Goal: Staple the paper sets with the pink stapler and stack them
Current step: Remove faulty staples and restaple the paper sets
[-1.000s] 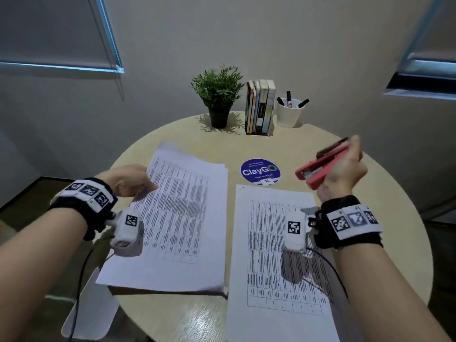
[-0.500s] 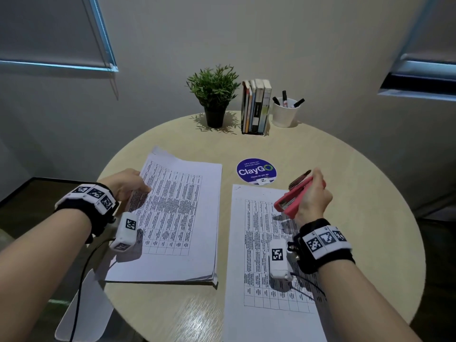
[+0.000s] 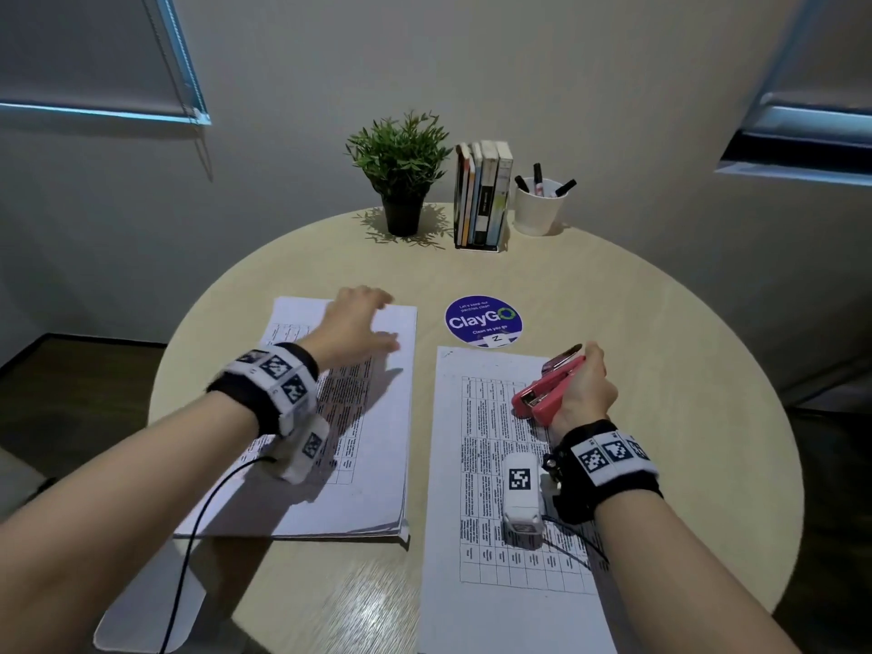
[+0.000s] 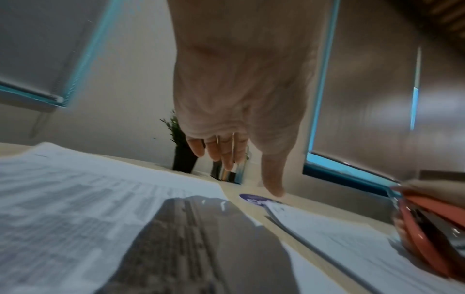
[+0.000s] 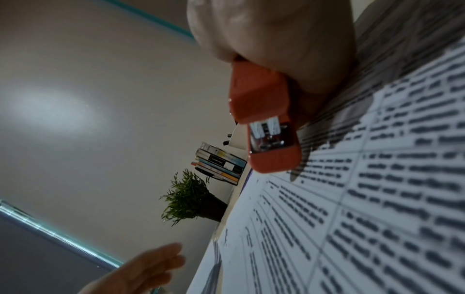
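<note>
Two sets of printed paper lie on the round table (image 3: 684, 351). The left stack (image 3: 373, 446) is thick; the right set (image 3: 490, 464) lies beside it. My left hand (image 3: 358, 323) hovers over the far end of the left stack with fingers straight and spread, and the left wrist view shows it (image 4: 236, 157) just above the paper (image 4: 75, 199). My right hand (image 3: 582, 394) grips the pink stapler (image 3: 547, 394) over the upper right part of the right set. The right wrist view shows the stapler (image 5: 264, 127) close above the printed sheet (image 5: 352, 218).
At the back of the table stand a potted plant (image 3: 401, 177), a row of books (image 3: 483, 195) and a white cup of markers (image 3: 538, 205). A round blue sticker (image 3: 483, 321) lies between the papers and these. A cable (image 3: 198, 535) trails from my left wrist.
My left hand has moved from the left edge of the left stack forward to its far end and spread its fingers. My right hand has lowered the stapler toward the right set.
</note>
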A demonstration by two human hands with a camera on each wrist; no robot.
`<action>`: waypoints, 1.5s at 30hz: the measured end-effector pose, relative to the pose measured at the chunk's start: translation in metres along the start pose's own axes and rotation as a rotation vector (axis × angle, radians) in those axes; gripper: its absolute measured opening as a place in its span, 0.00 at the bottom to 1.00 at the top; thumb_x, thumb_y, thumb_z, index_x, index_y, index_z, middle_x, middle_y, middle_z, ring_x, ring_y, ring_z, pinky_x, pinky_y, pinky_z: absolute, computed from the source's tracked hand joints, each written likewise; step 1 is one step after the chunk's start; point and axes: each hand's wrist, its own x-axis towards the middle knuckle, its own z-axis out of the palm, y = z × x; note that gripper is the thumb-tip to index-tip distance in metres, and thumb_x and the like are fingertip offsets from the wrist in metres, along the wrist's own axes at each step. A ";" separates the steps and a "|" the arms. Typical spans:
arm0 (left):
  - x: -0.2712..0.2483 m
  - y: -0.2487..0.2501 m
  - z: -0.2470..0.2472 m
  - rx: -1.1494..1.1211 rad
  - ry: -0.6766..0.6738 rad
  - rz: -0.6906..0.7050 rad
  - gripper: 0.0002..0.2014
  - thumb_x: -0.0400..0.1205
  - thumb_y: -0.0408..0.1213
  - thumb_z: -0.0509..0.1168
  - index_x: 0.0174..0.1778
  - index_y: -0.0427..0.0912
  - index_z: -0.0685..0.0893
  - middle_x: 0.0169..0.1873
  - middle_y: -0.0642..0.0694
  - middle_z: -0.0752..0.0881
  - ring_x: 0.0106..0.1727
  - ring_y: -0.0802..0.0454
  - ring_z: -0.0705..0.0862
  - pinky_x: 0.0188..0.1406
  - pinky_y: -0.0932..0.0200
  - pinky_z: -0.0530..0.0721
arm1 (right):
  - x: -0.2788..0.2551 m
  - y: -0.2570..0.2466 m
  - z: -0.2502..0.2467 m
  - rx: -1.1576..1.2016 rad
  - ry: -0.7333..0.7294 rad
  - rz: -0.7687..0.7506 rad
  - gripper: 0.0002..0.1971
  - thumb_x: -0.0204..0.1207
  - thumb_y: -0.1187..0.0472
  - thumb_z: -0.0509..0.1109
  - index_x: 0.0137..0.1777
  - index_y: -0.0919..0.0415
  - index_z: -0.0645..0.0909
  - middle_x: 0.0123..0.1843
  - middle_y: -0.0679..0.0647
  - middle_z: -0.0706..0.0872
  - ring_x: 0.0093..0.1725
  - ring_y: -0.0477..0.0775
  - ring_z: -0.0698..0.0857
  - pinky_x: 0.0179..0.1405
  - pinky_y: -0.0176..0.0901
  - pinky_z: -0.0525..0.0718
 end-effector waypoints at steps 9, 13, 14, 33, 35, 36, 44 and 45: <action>0.006 0.049 0.052 0.125 -0.260 0.116 0.45 0.69 0.51 0.78 0.79 0.44 0.65 0.72 0.45 0.75 0.72 0.42 0.66 0.67 0.48 0.66 | 0.006 0.005 0.000 -0.008 -0.015 0.006 0.30 0.62 0.33 0.67 0.45 0.62 0.86 0.49 0.64 0.89 0.35 0.63 0.88 0.27 0.47 0.84; 0.006 0.054 0.053 0.167 -0.235 0.119 0.38 0.68 0.52 0.78 0.72 0.46 0.73 0.64 0.44 0.76 0.67 0.43 0.68 0.61 0.51 0.67 | 0.005 0.006 0.001 -0.031 -0.006 0.006 0.33 0.56 0.30 0.65 0.45 0.60 0.86 0.52 0.64 0.88 0.41 0.64 0.89 0.29 0.47 0.85; 0.006 0.055 0.053 0.159 -0.230 0.113 0.36 0.68 0.51 0.78 0.71 0.45 0.74 0.63 0.44 0.76 0.66 0.43 0.68 0.60 0.51 0.67 | 0.005 0.006 0.001 -0.031 -0.003 0.008 0.34 0.53 0.29 0.65 0.45 0.59 0.87 0.53 0.64 0.87 0.42 0.64 0.90 0.31 0.47 0.85; -0.006 0.083 0.042 -0.729 -0.402 -0.329 0.13 0.74 0.27 0.74 0.52 0.33 0.82 0.51 0.34 0.89 0.52 0.39 0.89 0.57 0.43 0.87 | 0.003 0.006 0.001 -0.044 -0.003 0.004 0.34 0.58 0.30 0.65 0.48 0.59 0.85 0.55 0.64 0.87 0.43 0.64 0.90 0.27 0.46 0.84; -0.011 0.084 0.043 -0.778 -0.433 -0.383 0.12 0.76 0.26 0.72 0.55 0.28 0.83 0.50 0.34 0.89 0.52 0.38 0.89 0.58 0.42 0.86 | 0.004 0.006 0.001 -0.037 -0.002 0.012 0.32 0.62 0.31 0.66 0.50 0.60 0.85 0.56 0.64 0.86 0.42 0.64 0.89 0.22 0.43 0.83; -0.014 0.084 0.045 -0.773 -0.443 -0.393 0.12 0.77 0.27 0.71 0.55 0.27 0.83 0.50 0.34 0.89 0.51 0.38 0.89 0.58 0.42 0.86 | 0.003 0.005 0.001 -0.044 -0.002 0.016 0.31 0.63 0.32 0.66 0.50 0.60 0.84 0.56 0.64 0.86 0.42 0.63 0.89 0.22 0.43 0.82; -0.032 0.083 0.048 -0.807 -0.337 -0.300 0.14 0.81 0.25 0.65 0.29 0.40 0.76 0.20 0.50 0.82 0.19 0.60 0.80 0.18 0.71 0.75 | -0.026 -0.050 0.010 0.118 -0.138 -0.122 0.20 0.81 0.40 0.63 0.48 0.59 0.78 0.40 0.58 0.86 0.32 0.58 0.85 0.17 0.42 0.81; -0.035 0.083 0.046 -0.815 -0.313 -0.265 0.14 0.81 0.25 0.65 0.29 0.40 0.77 0.20 0.51 0.82 0.21 0.60 0.81 0.17 0.71 0.73 | -0.033 -0.060 0.015 0.145 -0.139 -0.230 0.20 0.82 0.39 0.62 0.46 0.57 0.77 0.42 0.59 0.86 0.34 0.59 0.85 0.18 0.44 0.82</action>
